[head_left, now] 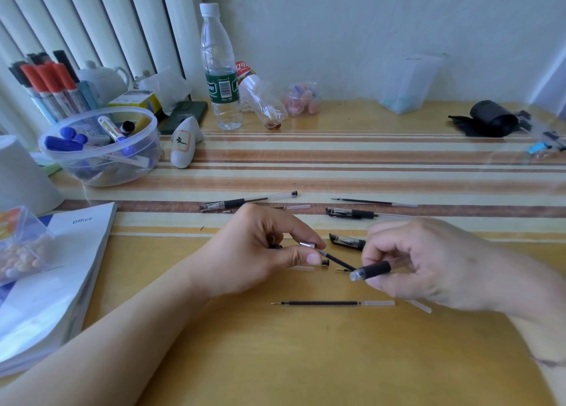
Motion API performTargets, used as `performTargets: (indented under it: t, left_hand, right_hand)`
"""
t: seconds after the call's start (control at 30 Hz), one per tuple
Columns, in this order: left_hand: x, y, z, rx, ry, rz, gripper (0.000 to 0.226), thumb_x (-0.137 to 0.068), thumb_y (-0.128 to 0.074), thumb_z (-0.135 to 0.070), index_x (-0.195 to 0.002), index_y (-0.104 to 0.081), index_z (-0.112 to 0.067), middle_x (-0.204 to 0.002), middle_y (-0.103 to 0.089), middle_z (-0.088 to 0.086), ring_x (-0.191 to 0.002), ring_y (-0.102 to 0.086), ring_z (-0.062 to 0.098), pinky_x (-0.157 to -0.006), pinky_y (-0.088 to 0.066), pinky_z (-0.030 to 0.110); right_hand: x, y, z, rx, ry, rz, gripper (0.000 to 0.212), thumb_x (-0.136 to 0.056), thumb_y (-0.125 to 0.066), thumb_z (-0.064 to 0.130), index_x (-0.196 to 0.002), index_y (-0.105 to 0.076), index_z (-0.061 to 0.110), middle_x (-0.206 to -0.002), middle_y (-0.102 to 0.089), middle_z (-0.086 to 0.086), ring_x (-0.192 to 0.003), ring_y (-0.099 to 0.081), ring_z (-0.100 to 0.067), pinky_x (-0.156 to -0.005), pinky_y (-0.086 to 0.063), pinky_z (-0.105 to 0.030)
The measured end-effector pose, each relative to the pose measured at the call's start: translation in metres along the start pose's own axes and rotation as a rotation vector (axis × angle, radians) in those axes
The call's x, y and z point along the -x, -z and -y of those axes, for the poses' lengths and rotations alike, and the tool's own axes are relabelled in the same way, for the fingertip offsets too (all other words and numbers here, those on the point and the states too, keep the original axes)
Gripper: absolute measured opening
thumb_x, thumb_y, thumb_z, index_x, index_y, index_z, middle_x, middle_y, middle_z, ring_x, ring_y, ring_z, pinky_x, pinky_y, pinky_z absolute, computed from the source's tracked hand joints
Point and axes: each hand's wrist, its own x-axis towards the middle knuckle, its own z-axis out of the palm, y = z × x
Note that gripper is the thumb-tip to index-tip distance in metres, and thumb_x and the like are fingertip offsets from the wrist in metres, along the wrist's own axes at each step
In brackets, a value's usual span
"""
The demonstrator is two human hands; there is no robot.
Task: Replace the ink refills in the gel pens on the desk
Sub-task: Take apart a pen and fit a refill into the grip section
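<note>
- Between the fingers [309, 254] of the left hand [260, 252] sits a small silver tip [307, 244], pinched tight.
- Right hand [428, 258] fingers curl round the pen barrel [370, 270] by its black grip.
- A dark refill [337, 260] sticks out of the barrel toward the left fingers.
- Step, I think: putting the tip on over the refill. Next it needs lining up and twisting.
- Just below the fingers, a spare refill [332, 303] lies on the table [306, 359].
- Farther out lie more pens [248, 202].
</note>
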Motion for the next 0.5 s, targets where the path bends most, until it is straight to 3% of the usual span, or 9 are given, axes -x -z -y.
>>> performTargets:
  t: [0.13, 0.23, 0.3, 0.4, 0.47, 0.5]
  left_hand:
    - [0.000, -0.004, -0.002, -0.104, -0.095, 0.077, 0.016, -0.080, -0.076, -0.016, -0.093, -0.078, -0.007, -0.080, -0.067, -0.017, -0.059, -0.050, -0.022, -0.058, -0.032, -0.003]
    - [0.001, -0.006, -0.001, -0.146, -0.124, 0.074, 0.012, -0.082, -0.076, -0.018, -0.091, -0.078, -0.011, -0.079, -0.069, -0.016, -0.059, -0.052, -0.014, -0.057, -0.031, 0.001]
    - [0.000, -0.004, 0.000, -0.113, -0.117, 0.037, 0.006, -0.082, -0.076, -0.014, -0.087, -0.078, -0.010, -0.076, -0.071, -0.012, -0.057, -0.053, -0.009, -0.056, -0.032, 0.004]
    - [0.000, 0.007, 0.010, 0.016, -0.047, -0.094, 0.003, -0.082, -0.076, -0.018, -0.082, -0.078, -0.016, -0.063, -0.068, -0.009, -0.045, -0.043, 0.005, -0.047, -0.033, 0.017]
    - [-0.001, 0.017, 0.015, 0.077, -0.028, -0.190, 0.007, -0.082, -0.077, -0.027, -0.079, -0.078, -0.021, -0.059, -0.066, 0.006, -0.043, -0.036, 0.027, -0.042, -0.029, 0.028]
    - [-0.002, 0.021, 0.016, 0.112, -0.023, -0.230, 0.008, -0.082, -0.076, -0.027, -0.077, -0.077, -0.021, -0.062, -0.067, 0.012, -0.043, -0.036, 0.030, -0.042, -0.031, 0.028]
  right_hand:
    - [-0.001, -0.002, 0.002, 0.025, 0.003, -0.024, 0.019, -0.072, -0.053, 0.058, -0.074, -0.058, 0.040, -0.082, -0.059, 0.012, -0.074, -0.054, -0.012, -0.068, -0.049, -0.039]
    - [-0.002, -0.005, 0.005, 0.058, 0.003, -0.040, 0.014, -0.075, -0.059, 0.054, -0.073, -0.058, 0.040, -0.082, -0.059, 0.015, -0.071, -0.055, -0.008, -0.066, -0.049, -0.036]
    - [-0.002, -0.004, 0.003, 0.065, 0.010, -0.089, 0.020, -0.077, -0.059, 0.062, -0.078, -0.062, 0.042, -0.086, -0.061, 0.020, -0.077, -0.059, -0.003, -0.070, -0.050, -0.032]
    - [0.000, 0.006, -0.006, -0.005, 0.004, -0.332, 0.053, -0.072, -0.040, 0.085, -0.098, -0.066, 0.045, -0.088, -0.069, 0.014, -0.076, -0.064, -0.006, -0.063, -0.054, -0.032]
    - [0.002, 0.012, -0.013, -0.098, -0.014, -0.545, 0.058, -0.079, -0.031, 0.081, -0.106, -0.067, 0.044, -0.083, -0.072, 0.017, -0.071, -0.067, -0.006, -0.060, -0.054, -0.022]
    - [0.002, 0.013, -0.016, -0.091, -0.018, -0.639, 0.056, -0.084, -0.030, 0.076, -0.109, -0.067, 0.042, -0.079, -0.071, 0.022, -0.070, -0.066, -0.004, -0.058, -0.052, -0.017]
